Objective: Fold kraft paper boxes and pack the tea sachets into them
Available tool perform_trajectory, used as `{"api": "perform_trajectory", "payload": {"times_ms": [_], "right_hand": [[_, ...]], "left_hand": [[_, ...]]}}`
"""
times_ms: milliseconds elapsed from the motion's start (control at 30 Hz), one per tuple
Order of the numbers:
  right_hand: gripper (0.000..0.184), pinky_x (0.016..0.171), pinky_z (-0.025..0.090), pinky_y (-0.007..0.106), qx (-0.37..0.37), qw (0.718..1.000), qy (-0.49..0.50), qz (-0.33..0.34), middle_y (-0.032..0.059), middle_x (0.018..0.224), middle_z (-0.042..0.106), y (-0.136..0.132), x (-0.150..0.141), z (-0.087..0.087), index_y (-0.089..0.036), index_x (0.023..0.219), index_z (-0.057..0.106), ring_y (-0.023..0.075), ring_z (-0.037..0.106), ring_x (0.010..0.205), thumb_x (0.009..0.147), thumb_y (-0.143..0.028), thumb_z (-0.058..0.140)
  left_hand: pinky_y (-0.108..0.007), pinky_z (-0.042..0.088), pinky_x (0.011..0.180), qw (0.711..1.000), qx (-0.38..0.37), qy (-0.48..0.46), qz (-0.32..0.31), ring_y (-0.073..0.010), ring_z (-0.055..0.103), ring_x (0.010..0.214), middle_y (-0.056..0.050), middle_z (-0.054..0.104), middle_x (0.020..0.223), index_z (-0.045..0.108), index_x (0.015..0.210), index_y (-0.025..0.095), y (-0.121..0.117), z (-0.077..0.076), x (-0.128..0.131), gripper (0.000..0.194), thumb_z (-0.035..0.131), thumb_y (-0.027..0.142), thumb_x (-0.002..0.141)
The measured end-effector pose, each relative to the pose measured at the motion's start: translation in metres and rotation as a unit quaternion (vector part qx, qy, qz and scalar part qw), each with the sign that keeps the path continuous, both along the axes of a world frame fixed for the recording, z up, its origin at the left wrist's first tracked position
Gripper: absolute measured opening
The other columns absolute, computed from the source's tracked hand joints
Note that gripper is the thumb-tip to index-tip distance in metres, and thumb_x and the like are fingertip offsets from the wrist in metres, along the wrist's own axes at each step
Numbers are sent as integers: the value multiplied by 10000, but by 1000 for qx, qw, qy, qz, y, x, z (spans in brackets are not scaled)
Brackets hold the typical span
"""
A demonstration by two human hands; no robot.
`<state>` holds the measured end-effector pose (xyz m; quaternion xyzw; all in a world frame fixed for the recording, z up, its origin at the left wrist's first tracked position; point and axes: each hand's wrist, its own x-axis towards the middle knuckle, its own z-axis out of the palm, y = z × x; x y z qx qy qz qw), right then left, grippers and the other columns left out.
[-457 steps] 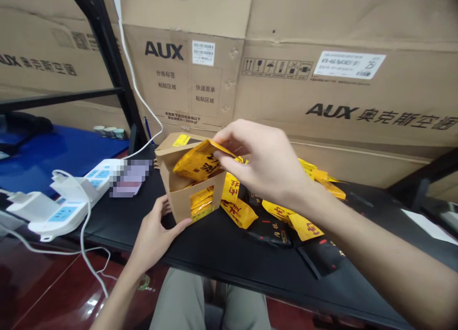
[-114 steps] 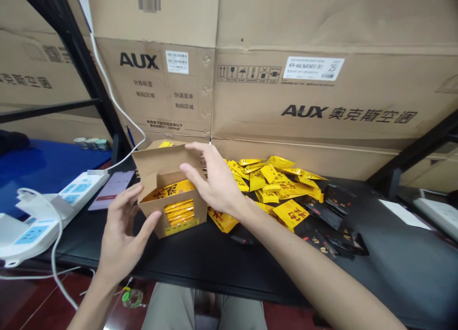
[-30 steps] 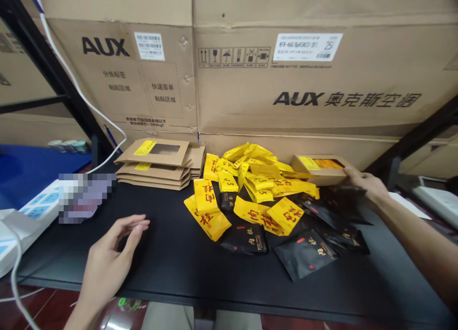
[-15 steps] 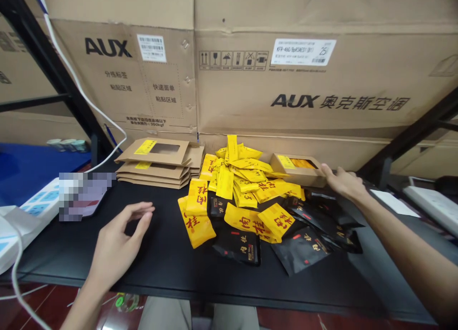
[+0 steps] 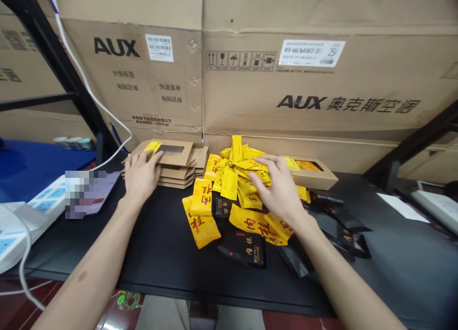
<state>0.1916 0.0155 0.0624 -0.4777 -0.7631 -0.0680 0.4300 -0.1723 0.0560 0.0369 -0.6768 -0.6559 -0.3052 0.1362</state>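
Note:
My left hand (image 5: pixel 141 173) rests at the left end of a stack of flattened brown cardboard boxes (image 5: pixel 179 173). Its fingers are apart on the top box (image 5: pixel 184 151), which has a clear window and a yellow label. My right hand (image 5: pixel 281 189) is over the right side of a heap of yellow sachets (image 5: pixel 229 182), fingers spread, with nothing visibly held. Behind it stands a filled brown window box (image 5: pixel 317 179) showing orange-yellow contents. Black sachets (image 5: pixel 246 249) lie in front of the heap, and more black sachets (image 5: pixel 343 225) lie to its right, partly behind my forearm.
Large AUX cartons (image 5: pixel 246 101) form a wall behind the black table (image 5: pixel 168 253). At left are a white power strip (image 5: pixel 53 196), a phone (image 5: pixel 103 191) and a white cable (image 5: pixel 86 82). A white paper slip (image 5: pixel 402 207) lies at right, near a black metal frame (image 5: pixel 384 168).
My right hand has left the filled window box and moved left over the yellow sachets. My left hand has moved forward from the bare tabletop to the flattened boxes.

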Motion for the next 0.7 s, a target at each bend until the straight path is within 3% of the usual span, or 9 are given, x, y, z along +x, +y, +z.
{"api": "perform_trajectory", "payload": {"times_ms": [200,367,467,567,700], "right_hand": [[227,979,568,463,-3,995,16,94,121,1168,668,-19,-23,-5,-218,1182,656,245,658,1138,986,-292,571],[237,916,586,428,-126,976,96,146,102,1130,716,-26,-27,-4,-212,1146,680,209,707,962,958,-337,607],[348,908,586,420,-233,935,195,181,87,1071,749,-27,-28,-3,-212,1136,688,221,718,946,903,-470,673],[509,888,586,414,-318,877,309,186,102,1081,773,-27,-28,-5,-199,1080,711,254,725,989,817,-634,723],[494,927,577,415,-361,825,402,163,105,1103,780,-26,-27,-12,-188,1016,737,257,725,1021,739,-587,826]], "left_hand": [[-597,357,1035,993,113,19,-35,-361,596,1078,-145,736,1160,790,1166,311,-7,-4,-7,339,501,345,993],[-462,398,854,954,248,136,-95,-269,586,900,-99,740,1129,710,1304,369,-28,0,30,374,624,264,956],[-412,418,882,912,326,189,-161,-214,574,842,-50,732,1035,689,1311,367,-44,1,66,450,635,136,929],[-386,428,942,892,339,213,-210,-185,549,807,-22,707,934,704,1274,321,-57,2,92,452,591,62,921],[-364,422,991,881,344,223,-237,-165,528,782,4,678,871,728,1198,307,-64,-1,103,416,553,45,927]]}}
